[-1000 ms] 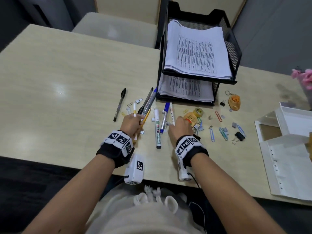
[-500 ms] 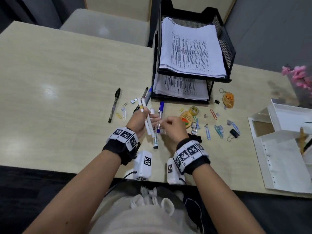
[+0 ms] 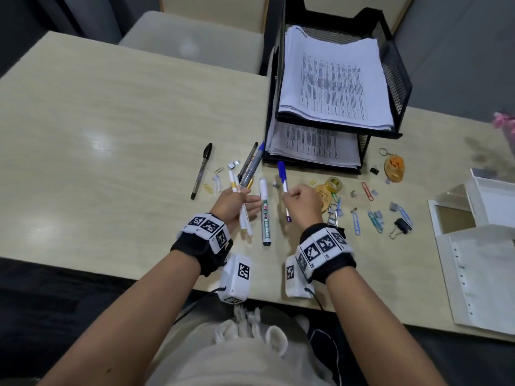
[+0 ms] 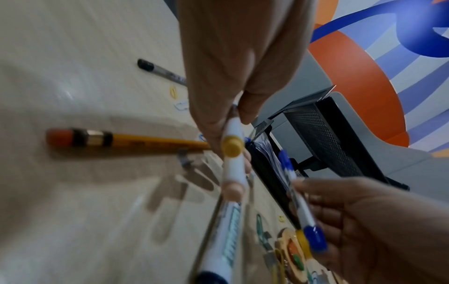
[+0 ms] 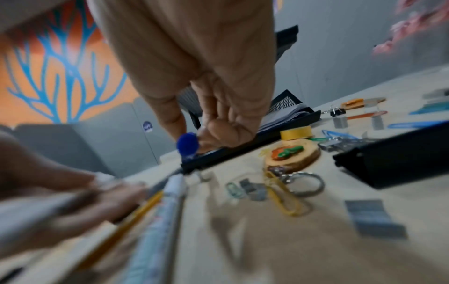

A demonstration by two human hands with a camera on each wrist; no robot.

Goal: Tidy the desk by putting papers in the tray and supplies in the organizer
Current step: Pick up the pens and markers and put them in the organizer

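My left hand point(image 3: 237, 200) grips a bundle of pens point(image 3: 245, 176) just above the desk: white pens with yellow bands, a grey marker and a yellow pencil point(image 4: 136, 141). The left wrist view shows its fingers point(image 4: 218, 119) curled round a white pen point(image 4: 233, 153). My right hand point(image 3: 298, 197) pinches a white pen with a blue cap point(image 3: 282, 176), seen end-on in the right wrist view as the blue pen end point(image 5: 187, 144). A white marker with a green label point(image 3: 266, 215) lies on the desk between the hands. The black mesh paper tray point(image 3: 398, 79) holds printed papers point(image 3: 331, 79).
A black pen point(image 3: 202, 169) lies left of the hands. Paper clips point(image 3: 355, 222), binder clips point(image 3: 401, 225), a tape roll point(image 3: 334, 183) and a wooden keychain point(image 5: 291, 155) are scattered to the right. A white organizer point(image 3: 490, 201) stands at the right edge.
My left hand has lifted its bundle of pens off the desk. My right hand has picked up the blue-capped pen and moved slightly away from the left hand.
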